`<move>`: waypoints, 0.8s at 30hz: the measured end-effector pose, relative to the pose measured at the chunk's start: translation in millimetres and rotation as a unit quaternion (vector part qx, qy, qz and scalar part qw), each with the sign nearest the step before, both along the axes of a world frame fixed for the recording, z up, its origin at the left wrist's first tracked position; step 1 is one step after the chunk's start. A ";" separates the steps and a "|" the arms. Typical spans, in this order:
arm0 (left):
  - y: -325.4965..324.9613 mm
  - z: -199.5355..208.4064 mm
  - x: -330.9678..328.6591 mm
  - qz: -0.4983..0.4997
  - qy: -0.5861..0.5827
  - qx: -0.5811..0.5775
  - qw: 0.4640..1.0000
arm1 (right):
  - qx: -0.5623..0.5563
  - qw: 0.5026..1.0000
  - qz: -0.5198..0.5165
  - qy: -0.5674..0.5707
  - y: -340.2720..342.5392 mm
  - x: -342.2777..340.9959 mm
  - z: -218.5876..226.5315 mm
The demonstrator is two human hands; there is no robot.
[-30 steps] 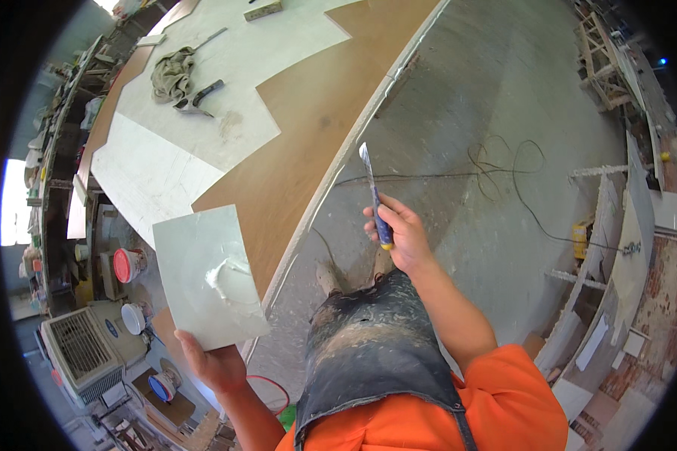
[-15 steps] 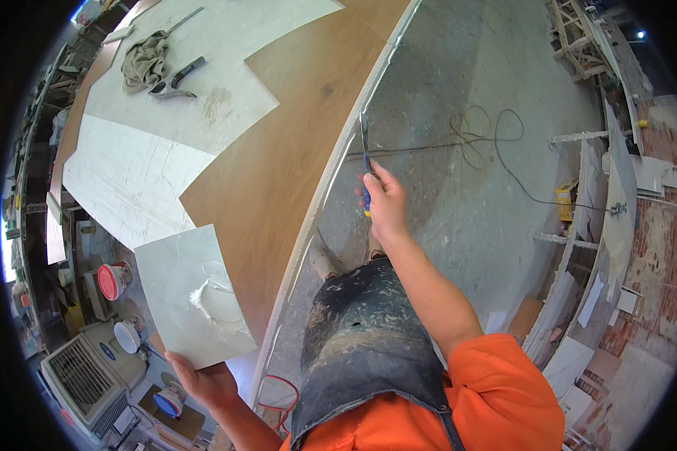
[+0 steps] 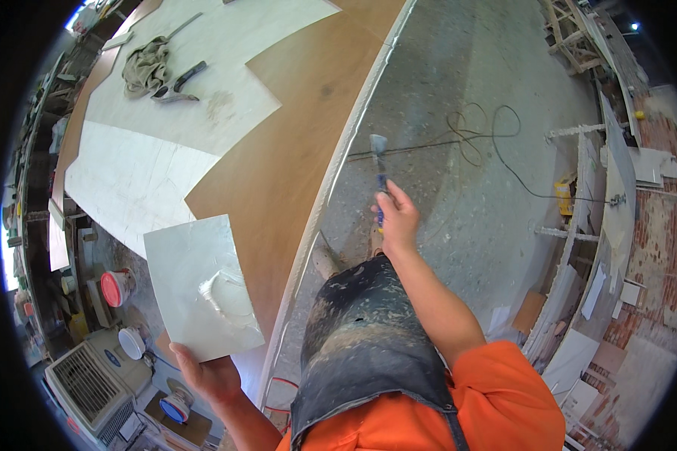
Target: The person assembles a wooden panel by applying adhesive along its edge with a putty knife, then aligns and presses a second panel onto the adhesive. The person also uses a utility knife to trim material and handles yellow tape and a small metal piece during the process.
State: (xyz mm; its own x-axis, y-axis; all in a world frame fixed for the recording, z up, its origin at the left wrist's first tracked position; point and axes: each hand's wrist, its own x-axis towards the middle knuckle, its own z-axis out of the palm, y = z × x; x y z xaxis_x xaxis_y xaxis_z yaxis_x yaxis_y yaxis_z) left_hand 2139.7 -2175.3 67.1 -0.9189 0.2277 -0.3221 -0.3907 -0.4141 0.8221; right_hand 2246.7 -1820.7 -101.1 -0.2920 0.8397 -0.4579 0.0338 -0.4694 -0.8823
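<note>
My left hand (image 3: 212, 380) grips the lower edge of a flat pale board (image 3: 182, 259), with the thumb on top. A mound of smeared white paste (image 3: 229, 295) lies on the board's right half. My right hand (image 3: 399, 218) is closed round the blue handle of a putty knife (image 3: 379, 144), whose blade points away from me with its flat face showing. The blade is just right of the large wood-coloured panel (image 3: 293, 143), apart from its long edge (image 3: 337, 165), where a white line runs.
On the panel's white part lie a crumpled grey cloth (image 3: 147, 66) and a dark-handled tool (image 3: 179, 84). Buckets (image 3: 116, 288) and an air cooler (image 3: 90, 376) stand at left. A cable (image 3: 496, 135) loops over the floor; a rack (image 3: 579, 180) stands right.
The putty knife has come away from the panel's edge, to the right and nearer me, and its blade has turned flat side up. The pale board has shifted slightly right.
</note>
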 end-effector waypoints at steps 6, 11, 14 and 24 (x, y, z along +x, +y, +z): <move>-12.0 -10.2 -5.6 -0.013 -0.006 0.031 0.999 | -0.222 0.953 0.146 0.147 -62.0 51.8 46.6; -20.1 -12.5 -10.8 -0.021 -0.002 0.018 1.000 | -0.275 0.932 0.176 0.159 -105.5 58.0 53.3; -27.0 -13.8 -12.3 -0.019 -0.003 0.010 1.000 | -0.243 0.942 0.165 0.164 -112.0 50.5 39.5; -55.4 -18.7 -11.6 -0.019 -0.004 -0.007 1.000 | -0.195 0.965 0.128 0.119 -155.0 28.7 6.9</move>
State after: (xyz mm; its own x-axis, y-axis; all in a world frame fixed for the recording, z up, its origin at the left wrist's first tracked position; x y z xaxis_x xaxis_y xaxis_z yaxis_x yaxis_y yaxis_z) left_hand 2128.1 -2230.7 48.4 -0.9072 0.2571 -0.3330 -0.4124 -0.3867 0.8249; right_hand 2275.4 -1975.8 -94.2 -0.6031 0.5030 -0.6190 0.0105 -0.7710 -0.6367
